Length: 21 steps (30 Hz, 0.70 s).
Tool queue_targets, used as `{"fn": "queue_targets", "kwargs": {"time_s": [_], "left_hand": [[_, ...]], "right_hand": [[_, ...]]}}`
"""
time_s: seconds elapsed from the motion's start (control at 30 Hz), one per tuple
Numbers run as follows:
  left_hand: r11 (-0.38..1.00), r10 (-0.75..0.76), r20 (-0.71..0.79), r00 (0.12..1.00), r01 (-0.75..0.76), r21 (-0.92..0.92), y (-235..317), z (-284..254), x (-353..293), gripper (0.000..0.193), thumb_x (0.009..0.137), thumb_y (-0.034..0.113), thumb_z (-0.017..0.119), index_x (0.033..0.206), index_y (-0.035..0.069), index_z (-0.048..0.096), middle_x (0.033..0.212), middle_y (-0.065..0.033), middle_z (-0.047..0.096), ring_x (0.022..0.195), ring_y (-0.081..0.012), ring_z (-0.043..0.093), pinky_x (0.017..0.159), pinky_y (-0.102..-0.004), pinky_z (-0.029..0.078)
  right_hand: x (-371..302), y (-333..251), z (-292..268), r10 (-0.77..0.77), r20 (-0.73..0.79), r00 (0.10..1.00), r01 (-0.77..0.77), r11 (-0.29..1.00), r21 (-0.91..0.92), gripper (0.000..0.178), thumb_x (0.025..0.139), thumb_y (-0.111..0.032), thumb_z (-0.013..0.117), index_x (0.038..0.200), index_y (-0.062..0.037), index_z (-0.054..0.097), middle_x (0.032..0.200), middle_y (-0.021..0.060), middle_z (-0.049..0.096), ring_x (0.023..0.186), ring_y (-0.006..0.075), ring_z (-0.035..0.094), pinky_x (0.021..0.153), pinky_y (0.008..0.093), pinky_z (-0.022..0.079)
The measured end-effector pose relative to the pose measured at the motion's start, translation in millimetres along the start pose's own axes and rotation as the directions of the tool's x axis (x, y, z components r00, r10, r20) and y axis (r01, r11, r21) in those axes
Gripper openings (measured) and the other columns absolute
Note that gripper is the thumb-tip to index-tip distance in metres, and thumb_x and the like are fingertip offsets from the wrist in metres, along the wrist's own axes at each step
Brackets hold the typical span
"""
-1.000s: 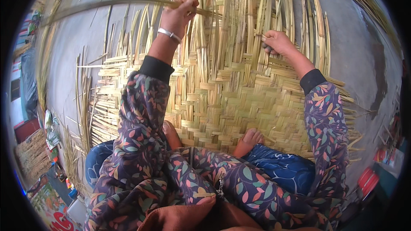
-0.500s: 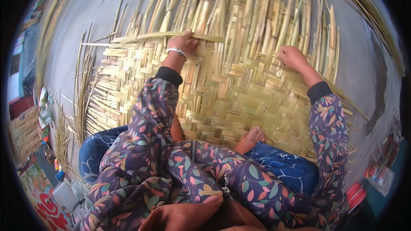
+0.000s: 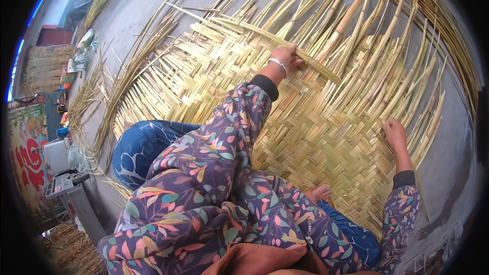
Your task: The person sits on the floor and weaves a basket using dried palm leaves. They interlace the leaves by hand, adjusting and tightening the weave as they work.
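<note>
A half-woven mat (image 3: 326,153) of flat, pale yellow-green split reeds lies on the floor before me. Long unwoven reed ends fan out from its far side. My left hand (image 3: 286,58) is closed around a long flat reed strip (image 3: 254,29), which lies crosswise over the unwoven ends. To the right, at the mat's right-hand part, my right hand (image 3: 396,135) is closed with thumb and forefinger together at the weave. What it pinches, if anything, is too small to tell. My bare foot (image 3: 319,192) rests on the mat.
A bundle of long reeds (image 3: 438,18) lies along the far right. Loose stalks (image 3: 135,66) lie at the mat's left. Further left stand a grey metal-framed item (image 3: 76,201) and a red-patterned panel (image 3: 28,160). Grey floor (image 3: 448,173) borders the mat's right.
The view has turned, so mat and hands appear further right and tilted. My left hand still holds the reed strip. My right hand stays closed, with the weave beneath it.
</note>
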<state>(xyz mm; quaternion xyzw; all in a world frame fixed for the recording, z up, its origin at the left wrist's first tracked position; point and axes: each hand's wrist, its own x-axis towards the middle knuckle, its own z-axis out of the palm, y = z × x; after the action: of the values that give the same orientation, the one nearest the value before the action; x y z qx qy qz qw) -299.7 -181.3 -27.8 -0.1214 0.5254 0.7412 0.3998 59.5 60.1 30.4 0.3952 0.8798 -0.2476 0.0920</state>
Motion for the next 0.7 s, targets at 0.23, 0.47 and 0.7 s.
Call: {"fn": "queue_targets", "kwargs": {"time_s": [0.23,0.47,0.7], "left_hand": [[0.999,-0.051,0.047,0.998,0.050,0.009,-6.7,5.8,9.2,0.015,0.091,0.018,0.056,0.099,0.005,0.055,0.083,-0.0105,0.063,0.075,-0.0228,0.063,0.056,-0.0306,0.053],[0.994,-0.071,0.258,0.964,0.090,-0.063,0.0,-10.9,7.1,0.021,0.091,0.025,0.057,0.101,0.007,0.057,0.099,-0.0106,0.061,0.092,-0.0255,0.060,0.076,-0.0357,0.052],[0.995,-0.011,0.391,0.921,-0.028,0.093,17.7,23.6,-15.5,0.026,0.091,0.037,0.055,0.088,0.011,0.057,0.081,-0.0046,0.063,0.078,-0.0188,0.062,0.070,-0.0349,0.051]], "right_hand": [[-1.9,0.8,-8.4,-0.173,-0.029,0.985,0.165,0.971,-0.171,0.029,0.085,-0.030,0.055,0.080,-0.0015,0.057,0.075,0.0201,0.059,0.073,0.0382,0.057,0.065,0.0453,0.044],[8.3,-60.6,-21.7,-0.399,-0.020,0.917,0.331,0.787,-0.521,0.017,0.078,-0.019,0.060,0.085,-0.0036,0.061,0.082,0.0186,0.061,0.082,0.0368,0.060,0.071,0.0457,0.048],[42.8,-160.4,15.1,-0.667,-0.045,0.744,0.650,0.737,-0.183,0.022,0.091,-0.022,0.051,0.104,-0.0034,0.052,0.100,0.0127,0.056,0.092,0.0281,0.059,0.076,0.0433,0.051]]}}
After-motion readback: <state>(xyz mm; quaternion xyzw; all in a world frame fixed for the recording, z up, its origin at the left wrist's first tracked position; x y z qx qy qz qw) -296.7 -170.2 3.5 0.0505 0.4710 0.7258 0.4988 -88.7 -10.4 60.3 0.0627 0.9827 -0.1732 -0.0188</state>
